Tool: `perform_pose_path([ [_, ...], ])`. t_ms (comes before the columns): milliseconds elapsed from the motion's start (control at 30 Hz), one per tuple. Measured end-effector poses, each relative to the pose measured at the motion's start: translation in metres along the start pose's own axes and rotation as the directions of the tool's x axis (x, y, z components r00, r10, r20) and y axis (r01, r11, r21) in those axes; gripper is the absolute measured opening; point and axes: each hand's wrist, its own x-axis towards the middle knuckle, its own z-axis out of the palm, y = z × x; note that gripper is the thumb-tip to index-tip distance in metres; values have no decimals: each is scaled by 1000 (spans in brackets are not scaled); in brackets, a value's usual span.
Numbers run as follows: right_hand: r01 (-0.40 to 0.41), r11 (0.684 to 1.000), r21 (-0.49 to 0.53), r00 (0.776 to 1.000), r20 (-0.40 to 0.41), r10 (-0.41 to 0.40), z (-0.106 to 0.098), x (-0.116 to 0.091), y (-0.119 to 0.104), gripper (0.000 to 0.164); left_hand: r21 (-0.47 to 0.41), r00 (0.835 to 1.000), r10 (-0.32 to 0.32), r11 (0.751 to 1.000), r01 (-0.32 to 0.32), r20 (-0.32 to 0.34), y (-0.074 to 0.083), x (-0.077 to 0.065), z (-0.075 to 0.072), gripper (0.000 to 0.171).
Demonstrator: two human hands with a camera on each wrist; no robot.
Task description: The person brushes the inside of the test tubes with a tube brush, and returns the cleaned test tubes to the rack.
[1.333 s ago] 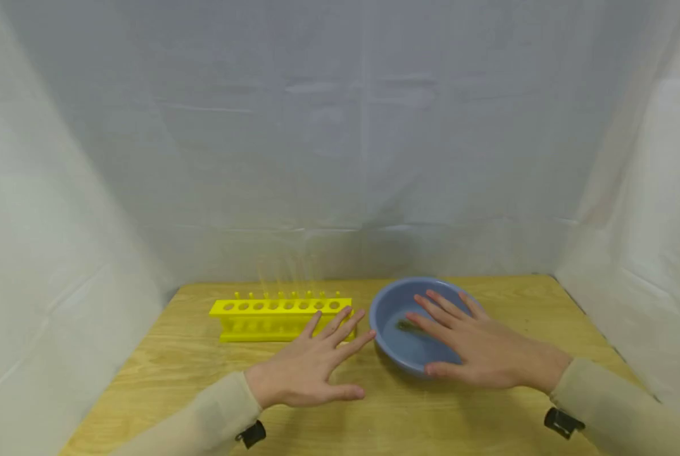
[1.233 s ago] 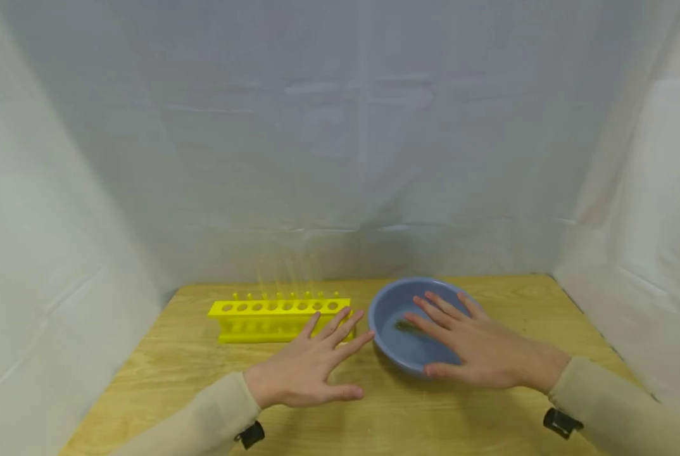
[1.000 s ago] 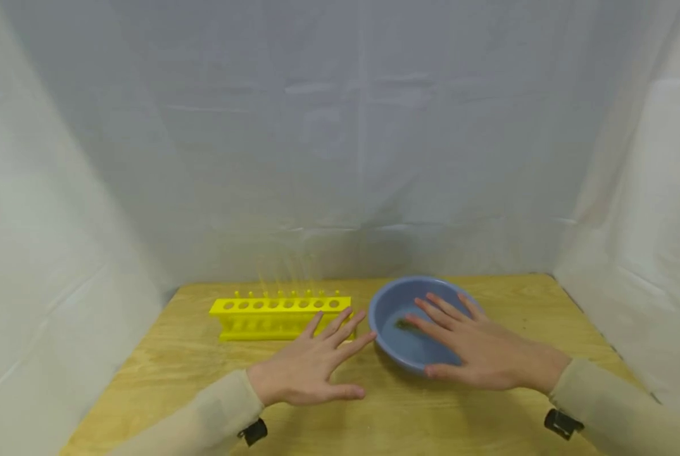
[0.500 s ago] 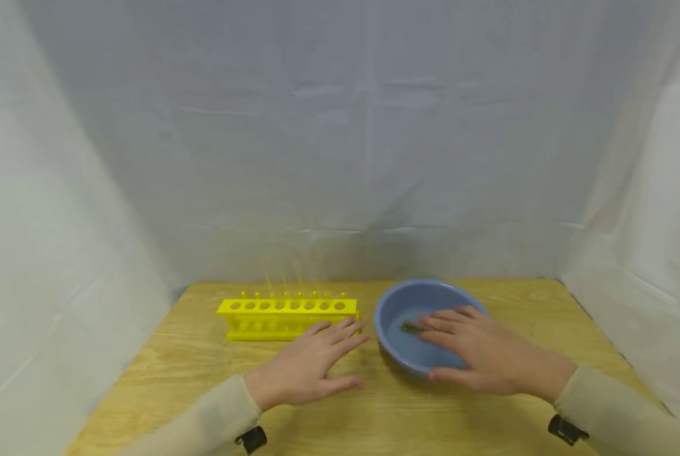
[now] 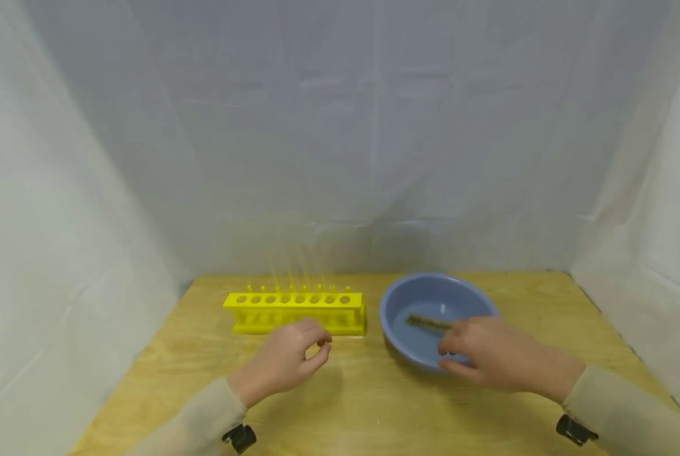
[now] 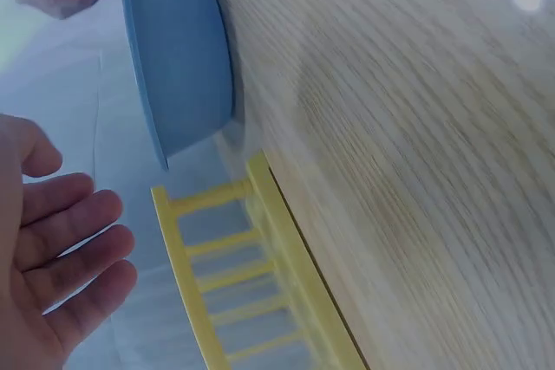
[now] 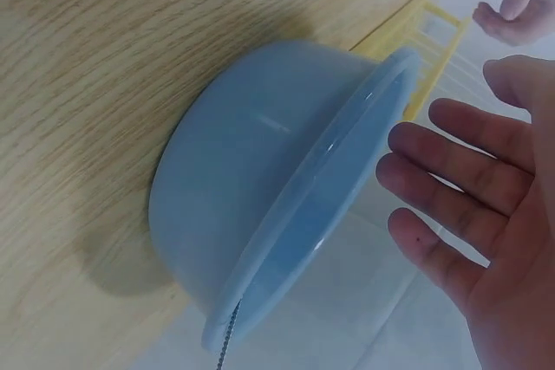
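A blue basin (image 5: pixel 397 342) stands right of a yellow test tube rack (image 5: pixel 294 303). Inside the basin lies a bristly test tube brush (image 5: pixel 425 322); its twisted wire handle (image 7: pixel 228 335) crosses the rim in the right wrist view. My right hand (image 5: pixel 496 354) hovers over the basin's near right side, fingers bent loosely, holding nothing. In front of the rack my left hand (image 5: pixel 285 358) hangs above the table, its fingers and thumb loosely bent around nothing. Several faint clear tubes (image 5: pixel 291 272) rise at the rack's back pegs.
All of this is on a wooden table (image 5: pixel 374 411). Pale sheeting (image 5: pixel 346 158) walls off the back and both sides. The rack and basin are close together, with a narrow gap between them.
Both hands have gone from spread, straight fingers to loosely bent ones. The left hand has drawn slightly left. More of the brush shows in the basin. The view has shifted a little.
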Motion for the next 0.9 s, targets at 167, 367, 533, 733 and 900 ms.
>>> perform_pose_path([
  [167, 17, 1000, -7, 999, -28, -17, -4, -5, -4, 5, 1, 988, -74, 997, 75, -135, -16, -12, -3, 6],
  [367, 21, 999, 27, 999, -47, -20, -7, -9, -6, 10, 3, 957, -162, 986, 168, -241, -36, -17, -10, 6],
  [533, 22, 1000, 22, 998, -57, -20, -5, -12, -6, 11, -100, 909, -318, 948, 302, -271, -50, -13, -12, 10],
  [733, 14, 1000, 5, 997, -69, -13, -2, -19, -7, 12, -303, 820, -531, 834, 460, -216, -64, -6, -12, 33],
  [900, -1, 1000, 10, 997, -71, 2, 0, -19, -7, 15, -425, 747, -641, 733, 531, -174, -80, 5, -13, 52],
])
